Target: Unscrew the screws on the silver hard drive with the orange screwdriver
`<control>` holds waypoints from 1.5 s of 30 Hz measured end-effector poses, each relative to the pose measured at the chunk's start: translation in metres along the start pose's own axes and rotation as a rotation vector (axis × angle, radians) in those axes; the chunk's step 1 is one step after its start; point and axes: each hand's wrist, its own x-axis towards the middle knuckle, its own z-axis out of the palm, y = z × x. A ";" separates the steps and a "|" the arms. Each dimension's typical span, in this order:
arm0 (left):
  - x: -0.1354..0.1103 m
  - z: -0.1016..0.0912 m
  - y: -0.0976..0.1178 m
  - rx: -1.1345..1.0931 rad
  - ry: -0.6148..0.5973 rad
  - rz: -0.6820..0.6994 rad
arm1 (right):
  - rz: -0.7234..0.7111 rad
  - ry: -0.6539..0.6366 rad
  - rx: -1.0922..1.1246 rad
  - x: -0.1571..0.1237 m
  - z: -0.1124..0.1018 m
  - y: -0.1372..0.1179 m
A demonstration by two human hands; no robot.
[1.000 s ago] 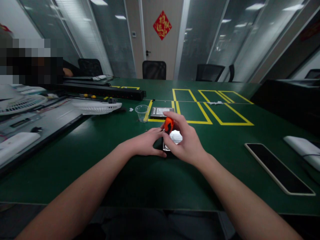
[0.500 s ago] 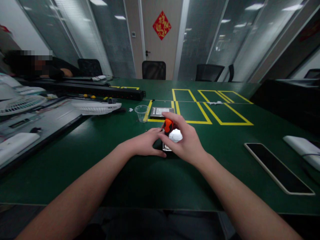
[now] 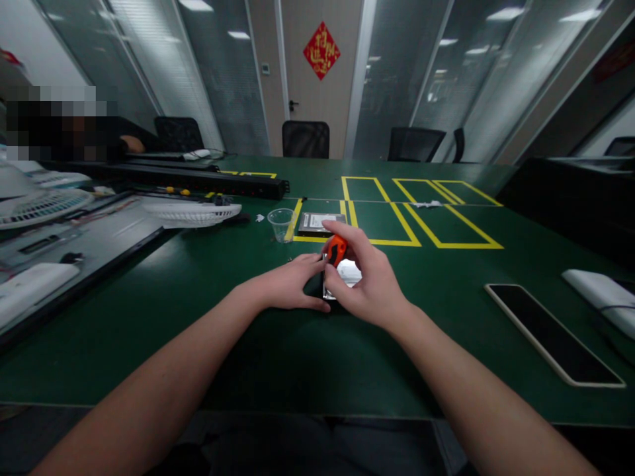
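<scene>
A shiny hard drive (image 3: 349, 272) lies on the green table in front of me, partly covered by both hands. My left hand (image 3: 288, 284) grips its left side, with the thumb at the near corner and the fingers at the far one. In my right hand (image 3: 370, 277) is a screwdriver (image 3: 337, 250) with an orange and black handle, pinched between thumb and fingers above the drive. Its tip is hidden. Just beyond my hands, a second hard drive (image 3: 317, 223) with a white label rests inside a yellow tape outline.
A clear plastic cup (image 3: 282, 225) stands left of the second drive. A phone (image 3: 553, 334) and a white device (image 3: 602, 297) lie at the right. White fan parts (image 3: 193, 213) and a long black bar (image 3: 213, 180) occupy the left, where another person sits.
The screwdriver handle has turned and leans slightly more to the right. My right thumb has shifted along it. My left hand and the drive stay in place.
</scene>
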 end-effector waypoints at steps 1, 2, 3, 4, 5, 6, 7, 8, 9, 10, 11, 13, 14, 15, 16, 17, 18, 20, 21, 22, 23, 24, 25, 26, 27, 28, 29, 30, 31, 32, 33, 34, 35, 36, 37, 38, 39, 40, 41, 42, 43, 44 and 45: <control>0.000 0.000 0.000 0.002 -0.003 0.001 | -0.003 0.003 -0.001 0.000 0.000 0.000; 0.000 0.000 -0.001 0.002 -0.003 0.000 | -0.011 0.007 -0.002 0.000 0.000 0.000; 0.000 0.001 -0.002 -0.002 0.000 -0.003 | -0.023 0.014 -0.003 0.001 0.000 0.001; -0.001 0.002 -0.003 -0.007 -0.001 -0.007 | -0.038 0.022 -0.004 0.001 -0.001 0.001; -0.001 0.003 -0.005 -0.014 0.011 -0.017 | -0.053 0.030 -0.007 0.002 -0.001 0.002; -0.002 0.005 -0.006 -0.025 0.030 -0.025 | -0.066 0.037 -0.012 0.002 -0.001 0.003; -0.002 0.006 -0.007 -0.030 0.029 -0.024 | -0.075 0.041 -0.020 0.002 -0.001 0.004; -0.002 0.007 -0.009 -0.032 0.032 -0.016 | -0.077 0.041 -0.028 0.002 0.000 0.006; -0.003 0.007 -0.009 -0.032 0.035 -0.004 | -0.074 0.036 -0.039 0.002 0.000 0.007; -0.003 0.008 -0.010 -0.030 0.036 0.014 | -0.066 0.027 -0.048 0.002 0.000 0.008; -0.003 0.008 -0.010 -0.028 0.041 0.033 | -0.059 0.019 -0.053 0.002 0.000 0.008; -0.002 0.008 -0.010 -0.030 0.050 0.063 | -0.054 0.008 -0.047 0.001 0.001 0.009; -0.002 0.008 -0.010 -0.032 0.050 0.071 | -0.060 0.010 -0.034 0.001 0.001 0.008; -0.001 0.008 -0.009 -0.035 0.049 0.074 | -0.068 0.016 -0.019 0.001 0.002 0.008; -0.001 0.008 -0.009 -0.038 0.048 0.072 | -0.078 0.025 -0.005 0.001 0.002 0.008; 0.000 0.008 -0.010 -0.040 0.049 0.067 | -0.088 0.034 0.006 0.001 0.002 0.007; 0.000 0.008 -0.010 -0.043 0.050 0.062 | -0.098 0.043 0.013 0.001 0.003 0.007; -0.001 0.008 -0.011 -0.050 0.056 0.053 | -0.111 0.055 0.017 0.001 0.003 0.007; -0.001 0.009 -0.012 -0.053 0.059 0.049 | -0.108 0.053 0.014 0.001 0.003 0.007; -0.001 0.009 -0.013 -0.054 0.059 0.045 | -0.102 0.050 0.009 0.001 0.003 0.007; -0.002 0.009 -0.014 -0.054 0.056 0.040 | -0.092 0.044 0.000 0.001 0.003 0.007; -0.002 0.009 -0.015 -0.053 0.052 0.033 | -0.082 0.037 -0.010 0.001 0.002 0.007; -0.002 0.009 -0.015 -0.051 0.048 0.026 | -0.077 0.033 -0.017 0.001 0.002 0.007; -0.002 0.009 -0.015 -0.048 0.044 0.019 | -0.079 0.032 -0.019 0.001 0.002 0.007; -0.002 0.008 -0.015 -0.043 0.038 0.012 | -0.085 0.034 -0.017 0.001 0.002 0.007; -0.001 0.008 -0.014 -0.036 0.035 0.006 | -0.092 0.036 -0.013 0.001 0.002 0.007; -0.001 0.007 -0.013 -0.028 0.029 0.003 | -0.095 0.036 -0.008 0.001 0.002 0.007; 0.000 0.006 -0.012 -0.020 0.021 -0.001 | -0.093 0.035 -0.007 0.001 0.002 0.006; 0.000 0.005 -0.011 -0.012 0.016 -0.001 | -0.086 0.031 -0.010 0.000 0.002 0.006; 0.000 0.004 -0.009 -0.005 0.004 0.004 | -0.077 0.027 -0.014 0.000 0.002 0.005; 0.000 0.003 -0.008 -0.001 0.001 0.002 | -0.071 0.023 -0.017 0.000 0.002 0.005; 0.000 0.003 -0.007 0.003 -0.002 0.001 | -0.070 0.020 -0.016 0.000 0.002 0.005; 0.000 0.002 -0.007 0.006 -0.004 0.000 | -0.071 0.018 -0.014 0.000 0.002 0.005; 0.000 0.002 -0.006 0.007 -0.004 -0.001 | -0.076 0.016 -0.011 0.000 0.002 0.004; -0.001 0.003 -0.006 0.005 -0.001 0.000 | -0.082 0.015 -0.012 0.000 0.001 0.005; -0.001 0.003 -0.006 0.000 0.005 0.004 | -0.086 0.014 -0.018 0.000 0.001 0.005; -0.001 0.003 -0.006 -0.007 0.013 0.011 | -0.092 0.013 -0.029 0.000 0.001 0.005; -0.001 0.004 -0.005 -0.014 0.023 0.018 | -0.098 0.012 -0.043 0.001 0.000 0.006; -0.002 0.005 -0.005 -0.020 0.033 0.024 | -0.104 0.010 -0.057 0.001 0.000 0.007; -0.002 0.005 -0.005 -0.023 0.042 0.030 | -0.107 0.009 -0.071 0.001 0.000 0.008; -0.002 0.006 -0.005 -0.021 0.048 0.036 | -0.107 0.007 -0.083 0.001 -0.001 0.009; -0.002 0.006 -0.005 -0.017 0.051 0.039 | -0.105 0.006 -0.092 0.001 -0.001 0.009; -0.003 0.006 -0.005 -0.012 0.053 0.040 | -0.103 0.007 -0.096 0.000 -0.001 0.010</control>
